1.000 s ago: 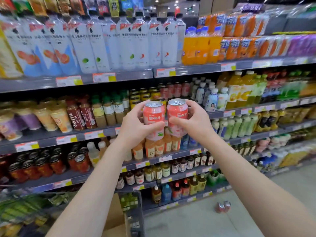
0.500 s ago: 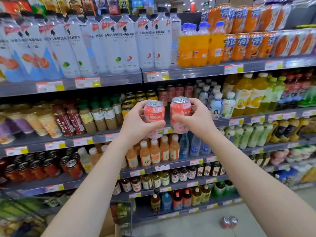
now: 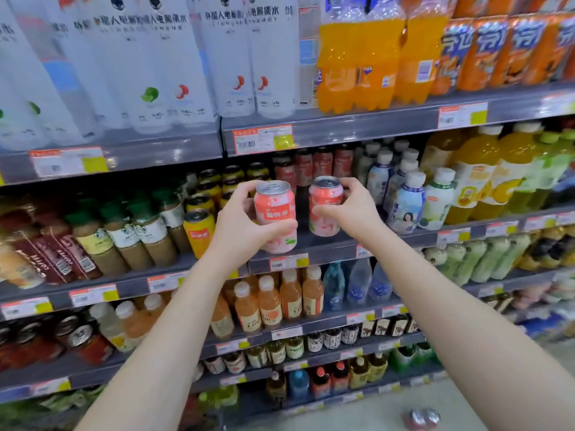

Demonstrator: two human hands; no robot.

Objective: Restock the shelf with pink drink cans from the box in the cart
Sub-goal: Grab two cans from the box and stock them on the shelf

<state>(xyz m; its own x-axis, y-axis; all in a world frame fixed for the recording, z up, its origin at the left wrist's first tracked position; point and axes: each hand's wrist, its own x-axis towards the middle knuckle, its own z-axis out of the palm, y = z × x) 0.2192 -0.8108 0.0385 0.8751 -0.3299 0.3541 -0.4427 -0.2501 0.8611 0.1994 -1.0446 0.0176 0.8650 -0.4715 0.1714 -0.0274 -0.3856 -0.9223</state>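
Each of my hands grips one pink drink can, both upright. My left hand [image 3: 241, 223] holds the nearer pink can [image 3: 275, 217] over the front lip of the middle shelf [image 3: 329, 248]. My right hand [image 3: 350, 209] holds the second pink can [image 3: 325, 206] a little further in, its base at or just above the shelf floor in a gap. Behind that gap stands a row of darker pink-red cans [image 3: 322, 163]. The cart and its box are out of view.
Yellow cans [image 3: 199, 231] stand just left of the gap and white-capped bottles [image 3: 404, 200] just right. Big water and orange soda bottles fill the shelf above. Two pink cans [image 3: 421, 418] lie on the floor at the lower right.
I have come closer to the shelf. Both hands have carried their cans forward into the gap, and the two cans have moved apart, the right one going deeper.
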